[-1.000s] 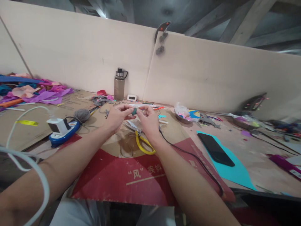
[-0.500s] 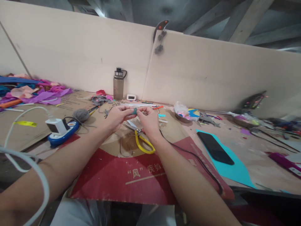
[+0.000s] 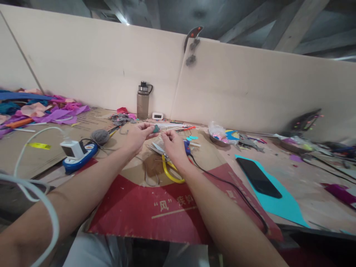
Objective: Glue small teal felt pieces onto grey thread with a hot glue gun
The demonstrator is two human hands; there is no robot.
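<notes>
Between the thumb and fingers of my left hand [image 3: 138, 139] is a small dark green piece [image 3: 156, 129], perhaps fabric or paper. My right hand [image 3: 174, 145] is just to its right, thumb and fingertips pinched together; whatever is in that pinch is too small to make out. Beneath the hands lie scissors with yellow handles [image 3: 167, 171], partly covered by the right hand. A blue tool [image 3: 187, 147] with a black cord shows behind the right wrist. Small turquoise pieces [image 3: 191, 138] lie beyond it.
Red-and-brown cardboard [image 3: 125, 207] covers the table in front. A black phone [image 3: 258, 177] rests on a turquoise sheet at the right. On the left are a blue power strip [image 3: 79, 159], grey yarn [image 3: 100, 137] and colourful scraps [image 3: 36, 109]. A bottle [image 3: 142, 102] stands at the back.
My hands have drawn apart: the green piece stays in the left hand and has shifted slightly left, while the right fingertips have come off it. The view has turned slightly left.
</notes>
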